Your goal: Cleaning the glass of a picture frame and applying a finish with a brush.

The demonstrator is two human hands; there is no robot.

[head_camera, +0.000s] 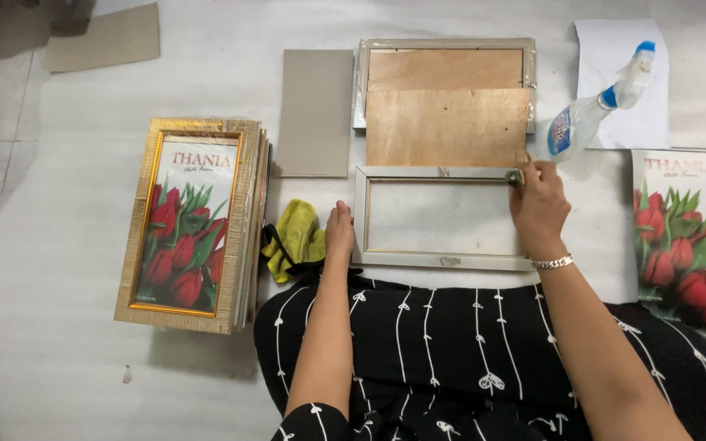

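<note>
At centre you have a pale, smooth-moulded rectangular picture frame [441, 219]; above it a matt brown wooden backing board [447, 127]; at left a soft yellow cloth [297, 237] and a glossy, ribbed gold frame [190, 224].

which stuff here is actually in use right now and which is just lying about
In use: silver-white rectangular picture frame, steadied by the left hand; small dark tool in the right hand; brown wooden backing board.

Lying about: clear spray bottle with blue nozzle, yellow cloth, grey cardboard sheet, stack of gold frames with tulip prints.
</note>
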